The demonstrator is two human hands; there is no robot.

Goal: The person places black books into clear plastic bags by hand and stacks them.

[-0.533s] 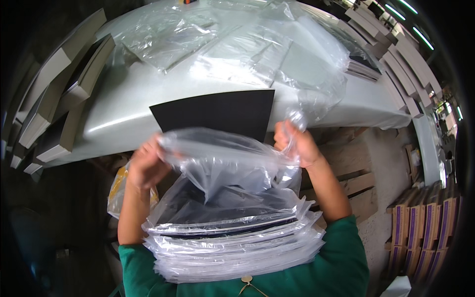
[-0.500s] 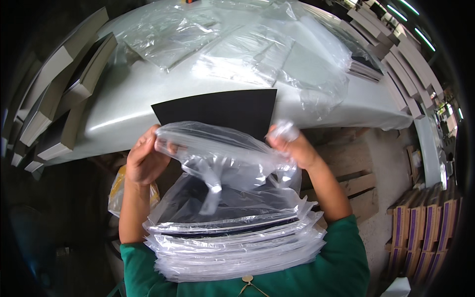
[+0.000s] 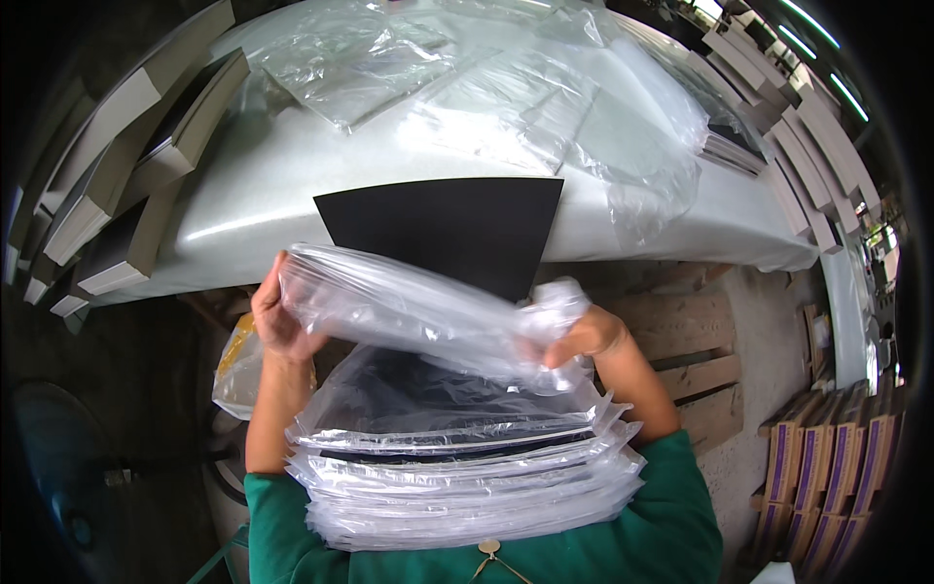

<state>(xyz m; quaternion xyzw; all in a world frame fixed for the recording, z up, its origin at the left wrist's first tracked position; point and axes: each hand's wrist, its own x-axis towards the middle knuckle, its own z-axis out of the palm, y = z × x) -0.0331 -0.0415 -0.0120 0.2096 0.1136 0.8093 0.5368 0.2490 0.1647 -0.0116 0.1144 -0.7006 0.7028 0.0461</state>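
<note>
A clear plastic bag [image 3: 409,304] is stretched between my hands, gathered lengthwise and slightly blurred. My left hand [image 3: 280,316] grips its left end, thumb up and fingers partly behind the film. At the other end, my right hand [image 3: 589,336] closes round a bunched part of the bag. Just beyond it, a black sheet [image 3: 443,219] overhangs the table's near edge, its lower part hidden by the bag. Against my body, below both hands, rises a thick stack of plastic-wrapped dark sheets [image 3: 472,496].
The pale, film-covered table [image 3: 263,185] carries loose clear plastic bags [image 3: 525,112] at its far side. Thick board stacks [image 3: 146,180] stand at the left, more boards [image 3: 822,161] at the right. A wooden pallet [image 3: 696,336] and bundled cartons [image 3: 827,448] lie on the right floor.
The bag has been pulled into a longer, flatter bunch. My left hand has shifted slightly left, and my right hand has moved a little down and right, closing round more film.
</note>
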